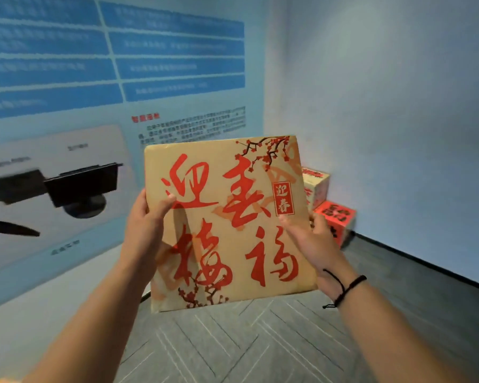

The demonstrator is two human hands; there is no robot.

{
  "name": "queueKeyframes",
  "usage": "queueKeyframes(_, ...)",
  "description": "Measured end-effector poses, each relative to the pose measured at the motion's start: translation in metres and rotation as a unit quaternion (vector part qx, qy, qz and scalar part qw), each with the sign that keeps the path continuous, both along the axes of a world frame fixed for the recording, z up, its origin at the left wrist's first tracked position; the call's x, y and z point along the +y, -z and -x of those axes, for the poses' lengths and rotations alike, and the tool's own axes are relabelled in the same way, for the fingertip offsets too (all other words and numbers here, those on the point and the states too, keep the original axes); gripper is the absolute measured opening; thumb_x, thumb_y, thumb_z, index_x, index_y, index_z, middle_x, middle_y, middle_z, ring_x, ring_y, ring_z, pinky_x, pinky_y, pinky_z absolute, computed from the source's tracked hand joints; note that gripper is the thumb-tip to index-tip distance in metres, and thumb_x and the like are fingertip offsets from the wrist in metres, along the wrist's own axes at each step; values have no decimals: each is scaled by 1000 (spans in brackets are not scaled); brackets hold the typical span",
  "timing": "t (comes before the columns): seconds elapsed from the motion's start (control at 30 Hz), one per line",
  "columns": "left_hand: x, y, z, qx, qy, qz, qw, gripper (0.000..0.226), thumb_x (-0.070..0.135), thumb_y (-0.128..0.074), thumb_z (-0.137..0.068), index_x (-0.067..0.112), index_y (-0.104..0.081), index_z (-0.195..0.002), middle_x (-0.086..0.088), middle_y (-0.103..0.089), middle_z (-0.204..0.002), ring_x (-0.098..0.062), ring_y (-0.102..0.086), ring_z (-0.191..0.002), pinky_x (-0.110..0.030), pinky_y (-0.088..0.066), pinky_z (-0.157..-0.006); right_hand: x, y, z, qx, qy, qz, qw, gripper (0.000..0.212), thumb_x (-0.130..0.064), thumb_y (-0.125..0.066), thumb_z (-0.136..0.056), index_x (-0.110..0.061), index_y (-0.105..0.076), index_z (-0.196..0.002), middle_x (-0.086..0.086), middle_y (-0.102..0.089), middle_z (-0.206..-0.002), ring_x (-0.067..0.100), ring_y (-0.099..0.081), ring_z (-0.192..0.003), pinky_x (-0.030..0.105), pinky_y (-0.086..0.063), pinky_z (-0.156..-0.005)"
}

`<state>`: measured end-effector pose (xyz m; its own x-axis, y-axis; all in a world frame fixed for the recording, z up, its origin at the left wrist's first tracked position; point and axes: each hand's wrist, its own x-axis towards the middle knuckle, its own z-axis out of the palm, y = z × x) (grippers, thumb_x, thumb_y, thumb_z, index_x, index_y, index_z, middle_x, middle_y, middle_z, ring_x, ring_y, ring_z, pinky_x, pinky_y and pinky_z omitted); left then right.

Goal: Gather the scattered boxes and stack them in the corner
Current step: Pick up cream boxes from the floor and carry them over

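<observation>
A large tan cardboard box with red calligraphy and plum blossoms fills the middle of the head view, held up off the floor with its printed face toward me. My left hand grips its left edge, thumb across the front. My right hand grips its right edge, thumb on the printed face. Behind it, in the room's corner, a cream box with red print sits on a red box. The held box hides the left part of that stack.
A wall with a blue printed poster runs along the left. A plain pale wall closes the right side, meeting the grey carpet tiles at a dark skirting line. A black cord bracelet circles my right wrist.
</observation>
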<state>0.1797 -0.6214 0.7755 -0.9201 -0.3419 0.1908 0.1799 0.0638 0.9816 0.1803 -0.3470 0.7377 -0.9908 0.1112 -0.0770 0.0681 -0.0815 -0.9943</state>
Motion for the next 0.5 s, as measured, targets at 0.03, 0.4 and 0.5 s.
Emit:
queueKeyframes(0.03,16,4,24,-7,21,1,1000,32,39,-60,-102,25,-60,-132,5,-73,-122,-17,-68,-115,-53,-51,-100,16,3,12,-4,27,3,1000,69,-49,-81,-81,-27,-44,-134,3,-74,-115,25,-78,-94,53,-64,-77)
queueKeyframes(0.4,178,11,251,-31,239,-8,970,30,40,-63,-101,24,-63,-126,6,-73,-120,-13,-67,-112,-27,-46,-75,142,-7,129,-9,218,-47,975,32,-45,-75,-89,-33,-60,-115,-1,-80,-101,27,-78,-92,58,-62,-82)
queueKeyframes(0.5,205,12,300,-27,267,-7,963,35,40,-63,-101,23,-60,-132,6,-72,-123,-13,-66,-114,-25,-45,-74,157,-8,156,-4,251,-28,968,29,-39,-74,-92,-32,-61,-116,1,-80,-103,27,-78,-93,58,-62,-82)
